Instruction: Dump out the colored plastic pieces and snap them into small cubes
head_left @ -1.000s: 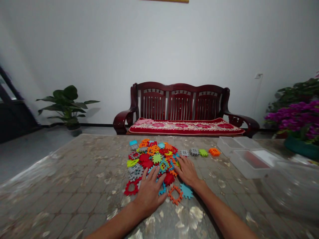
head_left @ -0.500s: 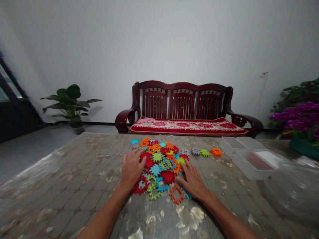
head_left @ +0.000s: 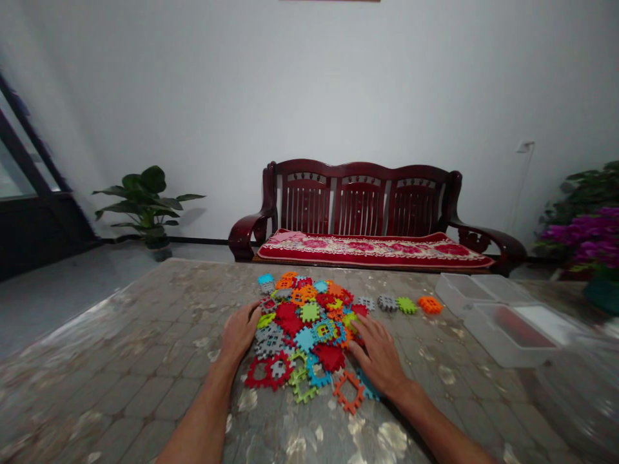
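Observation:
A heap of toothed plastic building pieces in red, orange, blue, green and grey lies on the table before me. My left hand (head_left: 240,330) rests at the heap's left edge, fingers stretched out and holding nothing, beside grey pieces (head_left: 269,340) and a green piece (head_left: 265,321). On the right side, my right hand (head_left: 380,351) lies with fingers apart, its fingertips touching the heap near a yellow-green piece (head_left: 349,319). An orange square frame (head_left: 349,391) is just below that hand, and a blue piece (head_left: 368,385) is partly hidden under it. Red pieces (head_left: 329,357) sit in the middle.
Behind the heap's right side, a grey piece (head_left: 387,303), a green piece (head_left: 407,305) and an orange piece (head_left: 430,305) stand in a row. Clear plastic boxes (head_left: 507,332) occupy the table's right side. A wooden bench (head_left: 360,200) is beyond the patterned tablecloth (head_left: 145,335).
My left hand has drawn back to the left off the heap, uncovering grey and green pieces. The right hand stays at the heap's right side. The view has shifted slightly.

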